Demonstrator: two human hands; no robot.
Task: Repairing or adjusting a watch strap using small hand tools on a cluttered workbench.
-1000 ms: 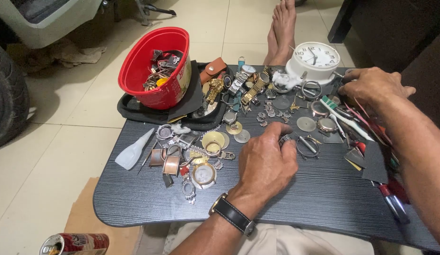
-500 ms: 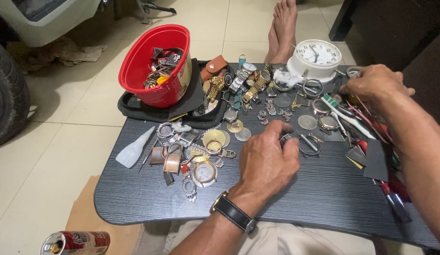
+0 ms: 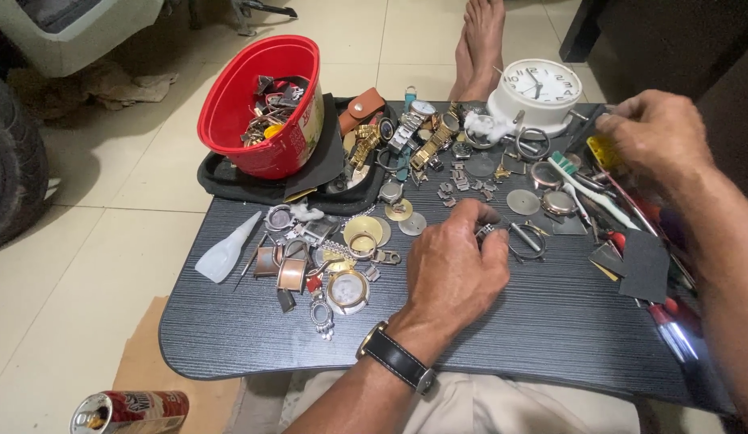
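My left hand (image 3: 454,261) rests on the dark lap table (image 3: 551,329), fingers curled over a small metal watch part (image 3: 485,231) next to a round watch case (image 3: 527,239). A black-strapped wristwatch (image 3: 398,358) sits on that wrist. My right hand (image 3: 659,133) is at the table's far right edge, fingers closed around a small yellow object (image 3: 603,149) among the tools. Watch cases, dials and bracelet links lie scattered between the hands.
A red tub (image 3: 261,104) of parts stands on a black tray at the back left. A white round clock (image 3: 539,88) sits at the back. A white glue bottle (image 3: 225,253) lies at left. Screwdrivers (image 3: 671,321) line the right side. A drink can (image 3: 129,411) lies on the floor.
My right hand has shifted slightly back and right toward the tools and closed its fingers. My left hand has stayed in place on the small part.
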